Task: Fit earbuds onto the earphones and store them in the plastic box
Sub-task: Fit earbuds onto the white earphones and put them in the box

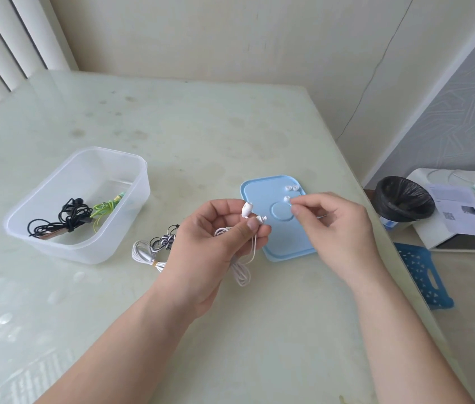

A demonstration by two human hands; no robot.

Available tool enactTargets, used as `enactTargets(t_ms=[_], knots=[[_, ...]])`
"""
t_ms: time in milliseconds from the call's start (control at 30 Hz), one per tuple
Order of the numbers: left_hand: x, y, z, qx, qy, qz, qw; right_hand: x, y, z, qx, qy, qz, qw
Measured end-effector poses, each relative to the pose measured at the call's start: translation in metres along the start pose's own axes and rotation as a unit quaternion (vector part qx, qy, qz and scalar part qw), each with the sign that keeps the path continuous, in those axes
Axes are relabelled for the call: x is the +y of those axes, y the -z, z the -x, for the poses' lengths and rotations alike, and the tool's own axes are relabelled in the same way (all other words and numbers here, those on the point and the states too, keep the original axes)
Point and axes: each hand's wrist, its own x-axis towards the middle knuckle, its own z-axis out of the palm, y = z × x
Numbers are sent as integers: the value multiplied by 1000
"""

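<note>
Glass-topped table (201,135), left hand (213,237) grip holding white earphones (255,218), right hand (335,225) grip pinching earbud (287,199)

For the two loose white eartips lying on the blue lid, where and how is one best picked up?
Pinch one eartip across its rounded sides, coming straight down from above. They lie flat with the holes up, touching each other near the blue lid's far rim, so take the outer one from its free side.
</note>
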Motion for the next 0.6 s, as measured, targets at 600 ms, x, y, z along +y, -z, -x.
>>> enactTargets(t_ms=[600], knots=[[3, 0, 1, 3, -16, 1, 1000, -24, -16, 11, -175, -143, -395, 890]])
